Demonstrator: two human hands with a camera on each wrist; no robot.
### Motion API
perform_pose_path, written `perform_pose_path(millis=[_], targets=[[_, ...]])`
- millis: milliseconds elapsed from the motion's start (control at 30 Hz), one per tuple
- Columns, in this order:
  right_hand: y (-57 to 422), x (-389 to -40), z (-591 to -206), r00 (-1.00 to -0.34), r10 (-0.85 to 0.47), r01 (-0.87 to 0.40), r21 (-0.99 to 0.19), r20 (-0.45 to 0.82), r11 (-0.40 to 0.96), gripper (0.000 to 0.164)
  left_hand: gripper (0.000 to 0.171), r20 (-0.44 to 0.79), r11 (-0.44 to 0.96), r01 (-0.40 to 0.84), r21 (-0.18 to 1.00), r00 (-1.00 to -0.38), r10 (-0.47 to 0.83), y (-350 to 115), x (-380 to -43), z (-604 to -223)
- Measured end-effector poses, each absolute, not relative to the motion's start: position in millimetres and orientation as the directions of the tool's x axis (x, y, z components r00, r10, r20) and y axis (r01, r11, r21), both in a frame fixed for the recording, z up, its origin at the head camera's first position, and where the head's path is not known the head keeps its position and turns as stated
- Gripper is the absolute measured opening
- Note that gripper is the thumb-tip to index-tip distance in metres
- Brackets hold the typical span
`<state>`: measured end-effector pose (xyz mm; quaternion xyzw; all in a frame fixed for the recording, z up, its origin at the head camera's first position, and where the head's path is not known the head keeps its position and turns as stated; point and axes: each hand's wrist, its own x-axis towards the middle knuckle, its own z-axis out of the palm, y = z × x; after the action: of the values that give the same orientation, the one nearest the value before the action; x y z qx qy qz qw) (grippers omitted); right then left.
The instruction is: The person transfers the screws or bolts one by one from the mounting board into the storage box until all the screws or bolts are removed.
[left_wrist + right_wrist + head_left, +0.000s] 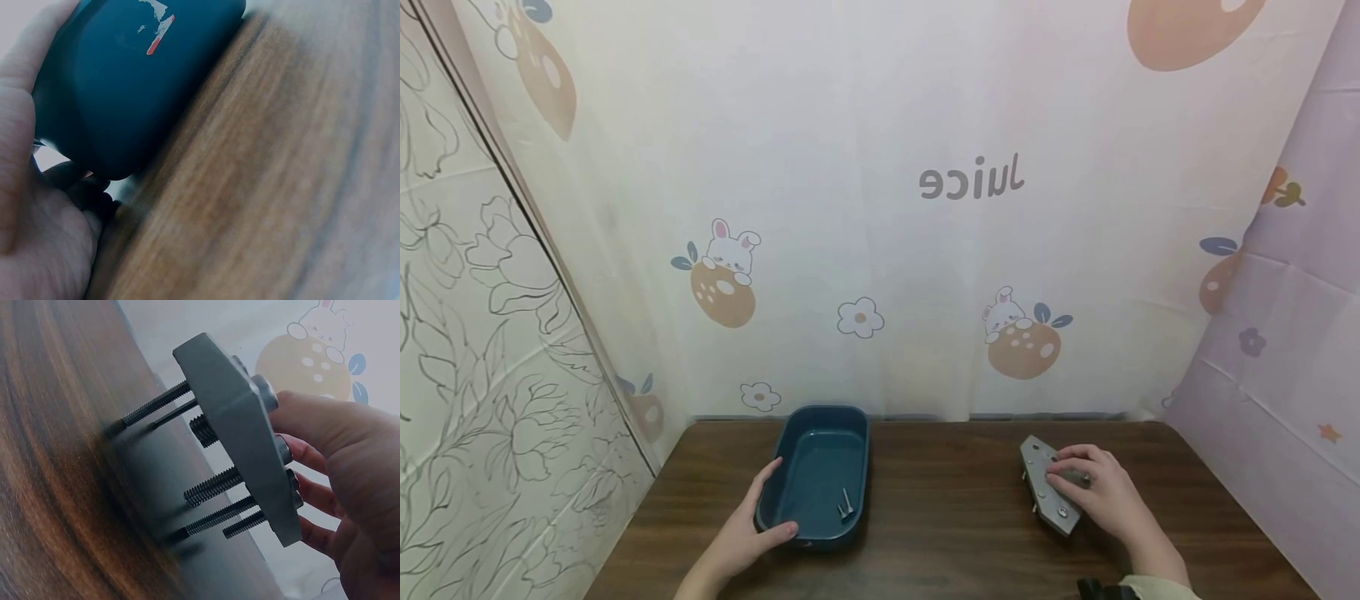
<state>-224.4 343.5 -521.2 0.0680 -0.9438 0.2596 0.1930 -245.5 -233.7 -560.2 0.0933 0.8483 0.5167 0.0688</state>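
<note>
A dark blue rectangular tray (826, 475) stands on the left part of the wooden table. My left hand (743, 529) grips its near left corner, thumb on the front rim and fingers along the left side. Two small bolts (846, 506) lie inside, near its front right corner. On the right is a grey angular metal plate (1051, 493), raised on threaded bolts (212, 487) that stick out underneath. My right hand (1097, 492) is over it, with thumb and curled fingers pinching at a bolt on the upper face; the fingertips largely hide it. Other bolt heads (284, 450) stand beside the fingers.
The brown wooden table (940, 500) runs back to a pale printed curtain (865, 250). More patterned sheets close off the left and right sides. A torn label (161, 34) sticks to the tray's outer wall.
</note>
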Motion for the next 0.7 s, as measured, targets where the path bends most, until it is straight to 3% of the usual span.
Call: perform_pose_path(millis=[700], targets=[[342.5,-225.8,-526.6,-0.867,-0.071,-0.313,-0.427,0.494,0.848,0.008,0.088,-0.016,0.464,0.092,0.881,-0.974,0.224,-233.4,-244.4,-559.1]])
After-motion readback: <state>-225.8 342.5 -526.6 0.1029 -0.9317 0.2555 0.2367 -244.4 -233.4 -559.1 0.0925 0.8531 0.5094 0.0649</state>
